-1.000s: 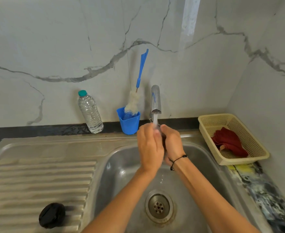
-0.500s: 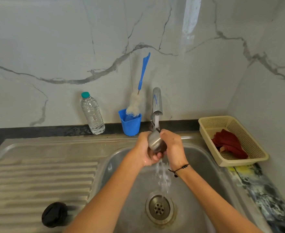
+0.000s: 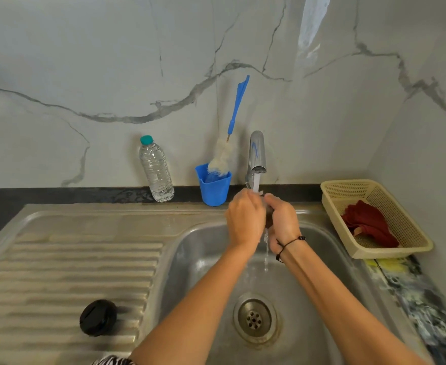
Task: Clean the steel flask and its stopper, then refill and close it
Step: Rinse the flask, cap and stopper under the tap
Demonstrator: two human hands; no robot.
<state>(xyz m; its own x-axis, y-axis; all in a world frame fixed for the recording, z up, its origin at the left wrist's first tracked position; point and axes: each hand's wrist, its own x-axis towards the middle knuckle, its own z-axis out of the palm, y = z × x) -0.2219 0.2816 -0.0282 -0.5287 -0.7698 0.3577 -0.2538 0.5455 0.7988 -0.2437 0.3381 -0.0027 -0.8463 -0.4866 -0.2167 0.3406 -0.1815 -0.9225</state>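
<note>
Black stopper parked near-left on the draining board, out of the wash, probably awaiting its turn. Far: water bottle, blue cup with brush. Left hand and right hand, fingers curled, clasp the flask, mostly hidden, under the running tap over the sink, rinsing. Basket right.

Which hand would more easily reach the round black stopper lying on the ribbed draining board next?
Probably the left hand: the round black stopper lies on its side. The right hand would have to cross over, and both hands now hold something under the steel tap.
</note>
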